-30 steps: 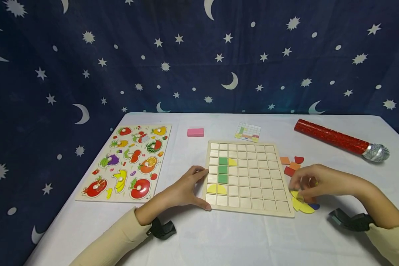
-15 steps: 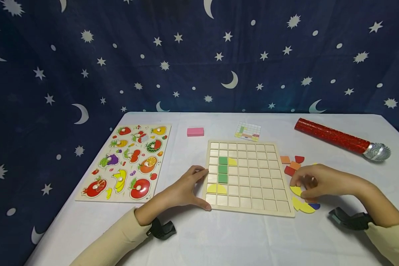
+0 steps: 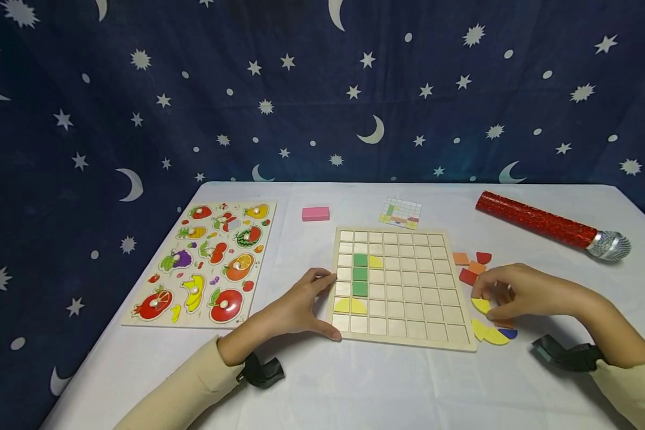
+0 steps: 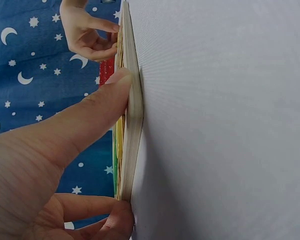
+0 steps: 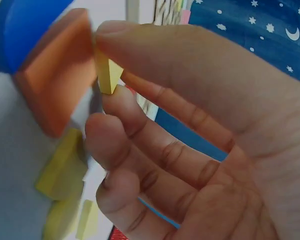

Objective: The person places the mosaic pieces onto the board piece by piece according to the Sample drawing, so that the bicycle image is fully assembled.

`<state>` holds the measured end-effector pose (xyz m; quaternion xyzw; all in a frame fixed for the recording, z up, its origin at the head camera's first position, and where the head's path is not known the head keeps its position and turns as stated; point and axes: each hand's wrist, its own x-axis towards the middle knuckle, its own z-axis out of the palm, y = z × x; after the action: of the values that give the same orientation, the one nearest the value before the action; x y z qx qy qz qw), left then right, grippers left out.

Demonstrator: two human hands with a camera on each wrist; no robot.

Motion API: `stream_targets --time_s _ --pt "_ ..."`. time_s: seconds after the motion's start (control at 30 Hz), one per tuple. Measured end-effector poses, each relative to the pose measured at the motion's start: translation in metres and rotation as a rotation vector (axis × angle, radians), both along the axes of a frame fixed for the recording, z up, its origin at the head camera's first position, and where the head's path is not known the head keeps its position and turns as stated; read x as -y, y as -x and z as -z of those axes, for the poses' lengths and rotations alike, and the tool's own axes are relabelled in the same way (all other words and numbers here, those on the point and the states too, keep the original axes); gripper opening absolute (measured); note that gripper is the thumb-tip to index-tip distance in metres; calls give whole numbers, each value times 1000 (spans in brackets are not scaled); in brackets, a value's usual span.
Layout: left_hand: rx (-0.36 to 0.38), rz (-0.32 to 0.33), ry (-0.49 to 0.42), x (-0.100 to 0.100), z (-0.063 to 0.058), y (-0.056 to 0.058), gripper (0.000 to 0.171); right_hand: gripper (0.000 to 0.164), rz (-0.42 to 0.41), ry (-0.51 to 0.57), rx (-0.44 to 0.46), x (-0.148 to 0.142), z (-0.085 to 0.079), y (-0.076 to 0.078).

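My left hand (image 3: 301, 307) rests against the left edge and near left corner of a wooden grid board (image 3: 408, 294), its thumb and fingers spread apart. Three green squares (image 3: 360, 274) and several yellow quarter-circle pieces (image 3: 375, 262) sit in the grid's cells. Beside the board's right edge, my right hand (image 3: 527, 291) pinches a yellow quarter-circle piece (image 5: 109, 75) between thumb and fingertips. Just below that hand lie more yellow pieces (image 3: 495, 337), a blue piece (image 3: 509, 334) and an orange piece (image 5: 60, 75). Orange squares (image 3: 460, 258) and red pieces (image 3: 468, 276) lie beyond it.
A small pattern card (image 3: 401, 212) lies behind the board, with a pink block (image 3: 315, 214) to its left. The fruit puzzle board (image 3: 204, 269) occupies the table's left side. At the back right lies a red glittery microphone (image 3: 548, 224).
My right hand has drawn a yellow quarter-circle piece slightly up and apart from the other yellow pieces, and now pinches it. My left hand has stayed at the board's edge.
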<state>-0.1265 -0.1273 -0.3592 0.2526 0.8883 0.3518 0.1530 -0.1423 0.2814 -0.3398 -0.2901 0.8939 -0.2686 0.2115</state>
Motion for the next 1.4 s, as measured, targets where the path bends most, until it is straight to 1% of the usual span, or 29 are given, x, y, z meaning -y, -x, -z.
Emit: stream_targets --time_s 0.2,0.4,0.53,0.7,0.8,0.93,1.03,1.2,1.27,1.4 --pt "1 -3 2 0 1 1 104 32 28 -5 15 3 -6 -3" --pt "3 -5 2 0 1 0 105 31 -5 64 17 12 -9 -7" --pt "4 -8 1 0 1 0 105 29 -47 121 -4 17 -7 -8" --pt "11 -9 -2 0 0 0 104 31 -141 237 -43 22 -3 -9" --pt "16 -8 -3 0 0 0 103 34 -167 278 -22 28 -1 -10" --pt "13 -7 1 0 0 0 104 31 -174 279 14 38 0 -12" --pt "12 -7 2 -1 0 0 104 30 -193 281 -6 45 1 -13" --pt "15 -8 1 -1 1 0 104 28 -213 281 -72 56 2 -16" --pt "14 -8 2 -1 1 0 104 27 -207 269 -77 60 1 -16" --pt "16 -9 2 0 1 0 104 25 -193 229 -55 69 -1 -16"
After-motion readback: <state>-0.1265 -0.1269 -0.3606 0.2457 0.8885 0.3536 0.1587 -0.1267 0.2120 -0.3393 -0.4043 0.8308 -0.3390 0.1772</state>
